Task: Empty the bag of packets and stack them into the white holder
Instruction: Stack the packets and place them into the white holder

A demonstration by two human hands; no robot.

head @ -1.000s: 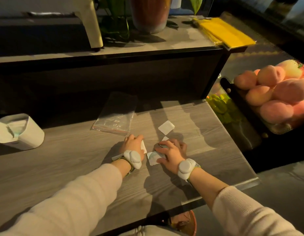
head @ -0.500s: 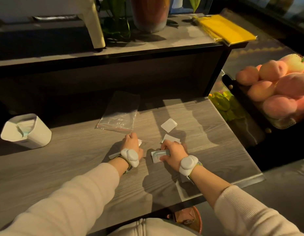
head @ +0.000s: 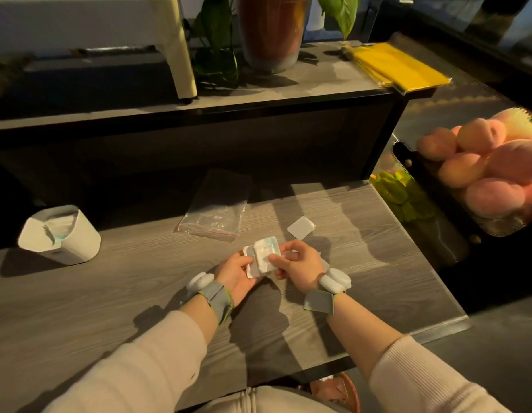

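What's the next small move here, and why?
Probably reach the right hand out for the loose packet lying alone on the table. Both hands already pinch a small stack of packets, the bag looks empty, and the white holder sits far left.

Grey wood-grain table (head: 363,263) fills the lower frame, warm light raking across it and throwing long shadows. Behind it, across the upper frame, a raised dark shelf (head: 258,99) carries a terracotta plant pot (head: 269,31) with green leaves (head: 217,40) at top centre, a cream stand leg (head: 178,46) at upper left, and a yellow folded packet (head: 399,68) at upper right. On the right edge, pink peach-like fruit (head: 491,168) sits piled, something green (head: 402,195) beside it.
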